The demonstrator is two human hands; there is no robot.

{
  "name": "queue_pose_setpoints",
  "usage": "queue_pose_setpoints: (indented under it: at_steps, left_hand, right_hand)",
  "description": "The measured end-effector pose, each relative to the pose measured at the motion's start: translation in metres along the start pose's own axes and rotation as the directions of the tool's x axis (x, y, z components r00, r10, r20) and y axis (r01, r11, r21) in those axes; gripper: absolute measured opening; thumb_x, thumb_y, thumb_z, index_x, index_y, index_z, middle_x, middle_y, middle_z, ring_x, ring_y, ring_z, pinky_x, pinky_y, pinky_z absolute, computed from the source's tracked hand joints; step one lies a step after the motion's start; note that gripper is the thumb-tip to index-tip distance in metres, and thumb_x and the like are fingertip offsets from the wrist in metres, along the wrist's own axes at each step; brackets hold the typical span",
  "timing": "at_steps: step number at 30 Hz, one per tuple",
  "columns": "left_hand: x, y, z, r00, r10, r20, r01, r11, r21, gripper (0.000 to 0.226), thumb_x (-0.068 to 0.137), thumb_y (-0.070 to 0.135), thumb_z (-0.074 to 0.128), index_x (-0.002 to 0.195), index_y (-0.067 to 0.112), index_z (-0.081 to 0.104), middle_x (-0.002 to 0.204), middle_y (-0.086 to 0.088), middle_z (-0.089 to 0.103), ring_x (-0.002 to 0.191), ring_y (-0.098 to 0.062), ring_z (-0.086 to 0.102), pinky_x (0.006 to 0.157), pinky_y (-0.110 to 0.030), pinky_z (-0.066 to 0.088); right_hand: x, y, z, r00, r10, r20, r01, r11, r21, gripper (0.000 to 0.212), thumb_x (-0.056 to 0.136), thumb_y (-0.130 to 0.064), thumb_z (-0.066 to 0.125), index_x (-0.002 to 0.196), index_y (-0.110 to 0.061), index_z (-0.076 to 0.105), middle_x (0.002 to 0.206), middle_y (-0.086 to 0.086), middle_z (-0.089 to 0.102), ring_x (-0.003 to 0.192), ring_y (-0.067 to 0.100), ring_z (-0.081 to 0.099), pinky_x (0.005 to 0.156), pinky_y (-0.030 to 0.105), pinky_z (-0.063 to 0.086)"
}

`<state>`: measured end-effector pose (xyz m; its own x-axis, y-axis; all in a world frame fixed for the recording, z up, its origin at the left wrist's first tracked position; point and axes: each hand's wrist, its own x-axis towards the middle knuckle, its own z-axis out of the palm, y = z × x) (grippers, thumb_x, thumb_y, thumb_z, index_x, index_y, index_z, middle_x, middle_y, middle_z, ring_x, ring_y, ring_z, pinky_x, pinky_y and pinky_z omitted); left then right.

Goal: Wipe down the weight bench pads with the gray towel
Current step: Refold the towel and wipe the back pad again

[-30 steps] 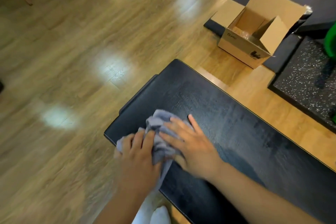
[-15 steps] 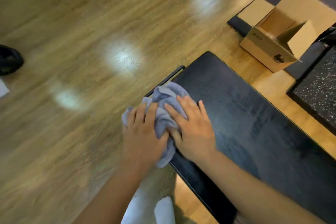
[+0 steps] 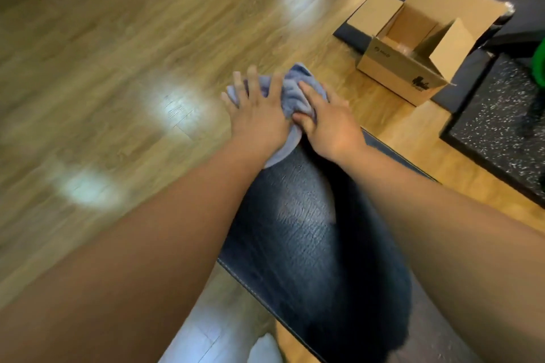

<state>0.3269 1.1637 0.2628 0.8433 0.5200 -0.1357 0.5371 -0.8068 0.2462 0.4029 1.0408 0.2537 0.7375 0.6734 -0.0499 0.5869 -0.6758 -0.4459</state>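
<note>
A: Whereabouts of gray towel (image 3: 295,91)?

B: Bunched at far end of bench pad (image 3: 309,230), pinned under both hands. Far edge of pad hidden beneath cloth and hands.

A: Hands?

B: Left hand (image 3: 259,110) flat on the cloth, fingers spread and straight, pressing down. Right hand (image 3: 331,125) just beside it, fingers laid straight across the towel, thumb tucked into the fold. Pressing rather than clenching, as far as readable through motion blur.

A: Advice for this stroke?

B: Probably the end-of-pad pass. Flatten the wad first, for more contact with the vinyl. Press evenly through both palms. Wrap over the end edge and stitched seam, then draw back along the length in overlapping lanes. Mind the towel's left corner, seemingly past the pad's side above wood floor (image 3: 103,68). Some risk of slipping off.

A: Remaining work?

B: Near stretch of pad, by the look. Other pads out of view.
</note>
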Motion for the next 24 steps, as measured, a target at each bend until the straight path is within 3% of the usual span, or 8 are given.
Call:
queue_pose_setpoints:
  at_steps: [3,6,11,14,17,19,21,24]
  left_hand:
    - [0.027,0.008,0.004,1.0,0.024,-0.016,-0.023,0.999,0.032,0.092,0.077,0.052,0.059,0.147,0.01,0.016,0.15,-0.017,0.025,0.138,-0.038,0.024,0.109,-0.06,0.021]
    - [0.034,0.001,0.016,0.991,0.127,0.035,-0.121,0.983,-0.135,0.085,0.079,0.051,0.056,0.147,0.014,0.023,0.146,-0.011,0.04,0.13,-0.033,0.041,0.103,-0.049,0.037]
    - [0.021,0.016,0.008,0.942,0.299,0.154,-0.3,0.954,-0.014,0.09,0.085,0.055,0.057,0.153,0.023,0.007,0.161,-0.008,0.006,0.147,-0.03,0.003,0.115,-0.054,0.018]
    - [0.017,0.035,0.002,0.896,0.369,0.247,-0.396,0.916,0.066,0.089,0.085,0.057,0.056,0.152,0.028,0.005,0.161,-0.007,0.004,0.147,-0.033,0.0,0.115,-0.055,0.014]
    - [0.023,0.065,-0.006,0.798,0.471,0.376,-0.557,0.814,0.165,0.086,0.079,0.058,0.062,0.15,0.034,0.018,0.155,-0.005,0.028,0.14,-0.034,0.026,0.109,-0.048,0.03]
    - [0.025,0.095,-0.009,0.72,0.509,0.471,-0.64,0.751,0.166,0.077,0.072,0.058,0.068,0.139,0.039,0.034,0.133,0.0,0.055,0.118,-0.03,0.052,0.091,-0.038,0.044]
    - [0.021,0.125,-0.005,0.661,0.496,0.564,-0.669,0.729,0.143,0.07,0.068,0.057,0.072,0.129,0.039,0.042,0.117,0.003,0.064,0.102,-0.028,0.058,0.083,-0.036,0.047]
    - [0.001,0.166,0.007,0.58,0.515,0.631,-0.708,0.703,0.076,0.073,0.067,0.055,0.076,0.129,0.037,0.043,0.117,0.006,0.063,0.098,-0.024,0.057,0.085,-0.032,0.043]
  right_hand:
    - [0.013,0.006,-0.006,0.99,0.132,0.049,-0.134,0.99,0.038,0.07,0.091,-0.051,0.053,0.15,-0.032,0.022,0.151,0.018,0.03,0.135,0.035,0.036,0.11,0.041,0.027]
    - [-0.004,0.007,-0.01,0.993,0.114,0.033,-0.114,0.993,0.0,0.071,0.092,-0.049,0.052,0.151,-0.027,0.021,0.142,0.022,0.038,0.123,0.04,0.045,0.102,0.04,0.032]
    - [-0.041,0.023,-0.017,0.996,0.082,-0.03,-0.085,0.989,-0.123,0.07,0.09,-0.053,0.051,0.147,-0.02,0.028,0.135,0.021,0.044,0.121,0.037,0.044,0.106,0.044,0.024]
    - [-0.06,0.034,-0.025,0.993,0.12,-0.018,-0.121,0.985,-0.122,0.068,0.088,-0.057,0.05,0.144,-0.024,0.03,0.136,0.015,0.044,0.125,0.034,0.043,0.112,0.054,0.013]
    - [-0.085,0.049,-0.036,0.976,0.218,-0.024,-0.219,0.97,-0.109,0.068,0.085,-0.064,0.048,0.141,-0.03,0.031,0.138,0.01,0.045,0.126,0.032,0.045,0.113,0.062,0.004]
    - [-0.105,0.063,-0.046,0.961,0.276,-0.029,-0.278,0.955,-0.102,0.072,0.081,-0.07,0.047,0.14,-0.032,0.032,0.139,0.007,0.046,0.126,0.03,0.047,0.111,0.067,0.0]
    - [-0.128,0.082,-0.054,0.948,0.318,-0.024,-0.318,0.94,-0.123,0.08,0.077,-0.076,0.044,0.143,-0.031,0.03,0.14,0.005,0.046,0.126,0.027,0.047,0.11,0.068,-0.002]
    - [-0.163,0.111,-0.068,0.94,0.341,-0.031,-0.342,0.927,-0.154,0.086,0.074,-0.081,0.043,0.142,-0.031,0.03,0.136,0.003,0.05,0.123,0.026,0.049,0.11,0.069,0.0]
